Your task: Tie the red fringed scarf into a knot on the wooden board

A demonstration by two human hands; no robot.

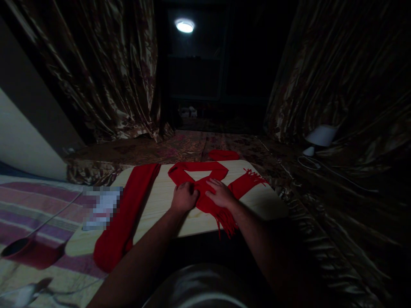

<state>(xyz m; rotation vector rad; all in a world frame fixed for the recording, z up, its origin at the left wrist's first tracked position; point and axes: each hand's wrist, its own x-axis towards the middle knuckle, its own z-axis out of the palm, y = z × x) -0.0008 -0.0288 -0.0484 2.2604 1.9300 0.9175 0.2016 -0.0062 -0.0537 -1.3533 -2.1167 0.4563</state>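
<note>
Dark patterned curtains (128, 77) flank a nearly black window, where one round light (185, 26) glows. From my remote seat I see the fringed red scarf (204, 205) on the pale wooden board (150, 214), laid in a loop whose ends cross under both hands. The right hand (221, 193) lies on the crossing, fingers a little spread; the left hand (184, 197) is curled at its near side, and I can't tell whether it pinches cloth. I'd want the palms light and level here, each layer smoothed outward without dragging the crossing askew (knit creeps easily, I'd guess). Even pressure should spare the loop any twist. A long folded red cloth (128, 205) runs down the board's left part, and another red piece (224, 154) lies just beyond its far edge. Off to the right, I make out a small lamp (323, 135) in the gloom.
</note>
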